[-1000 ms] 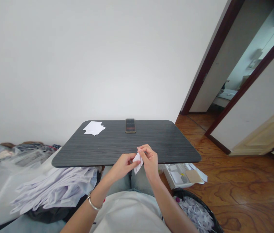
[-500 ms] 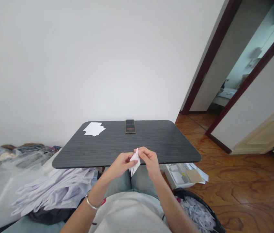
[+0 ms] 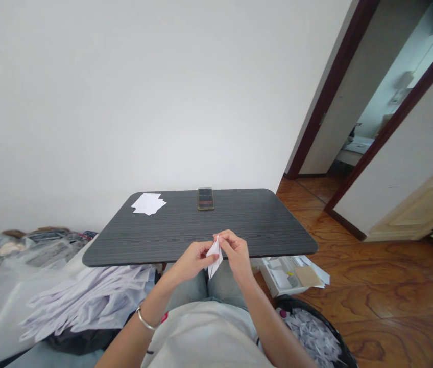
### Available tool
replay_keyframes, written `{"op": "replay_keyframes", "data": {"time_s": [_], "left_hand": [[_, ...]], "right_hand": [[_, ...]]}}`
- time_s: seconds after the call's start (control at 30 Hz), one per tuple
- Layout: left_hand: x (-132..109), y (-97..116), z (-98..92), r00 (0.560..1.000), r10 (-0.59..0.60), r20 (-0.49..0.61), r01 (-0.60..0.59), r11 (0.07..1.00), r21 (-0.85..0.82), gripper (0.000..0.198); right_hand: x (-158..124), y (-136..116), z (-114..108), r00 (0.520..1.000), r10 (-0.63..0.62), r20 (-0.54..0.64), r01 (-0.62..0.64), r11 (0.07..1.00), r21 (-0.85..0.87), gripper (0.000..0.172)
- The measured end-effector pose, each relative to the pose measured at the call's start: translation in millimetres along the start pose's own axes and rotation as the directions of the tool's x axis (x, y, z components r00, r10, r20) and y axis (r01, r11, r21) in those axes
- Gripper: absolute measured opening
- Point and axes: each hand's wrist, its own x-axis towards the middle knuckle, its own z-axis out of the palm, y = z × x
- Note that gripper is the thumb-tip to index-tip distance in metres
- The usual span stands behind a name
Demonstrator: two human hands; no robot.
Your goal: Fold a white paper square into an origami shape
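Note:
A small folded white paper (image 3: 214, 261), narrow and pointed at both ends, is held up just above the near edge of the dark table (image 3: 186, 225). My left hand (image 3: 194, 261) grips its left side, thumb across the front. At the top tip, my right hand (image 3: 233, 250) pinches the paper between thumb and fingers. Both hands are closed on the same piece. Some finger ends are hidden behind the paper. On the table's far left lie several loose sheets of white paper (image 3: 148, 203).
A phone (image 3: 206, 198) rests near the table's back edge by the wall. Below on the right stand a white box (image 3: 278, 286) of papers and a black bag (image 3: 339, 332) full of white paper pieces. White cloth (image 3: 94, 296) is piled at the left, beside clear plastic (image 3: 13, 291).
My right hand's fingers have shifted slightly up at the paper's tip. The paper stays in both hands, and the view has moved a little.

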Motion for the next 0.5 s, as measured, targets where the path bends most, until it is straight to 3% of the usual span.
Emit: {"op": "replay_keyframes", "data": {"time_s": [0.2,0.5], "left_hand": [[-0.6,-0.5,-0.3,1.0,-0.002,0.02,0.002,1.0,0.014,0.029],[0.3,-2.3,-0.5,1.0,0.009,0.006,-0.009,1.0,-0.001,0.029]], "right_hand": [[0.6,-3.0,0.6,0.998,-0.056,0.016,0.057,0.989,-0.133,0.02],[-0.5,-1.5,0.6,0.996,-0.092,-0.016,0.088,0.981,-0.175,0.019]]}}
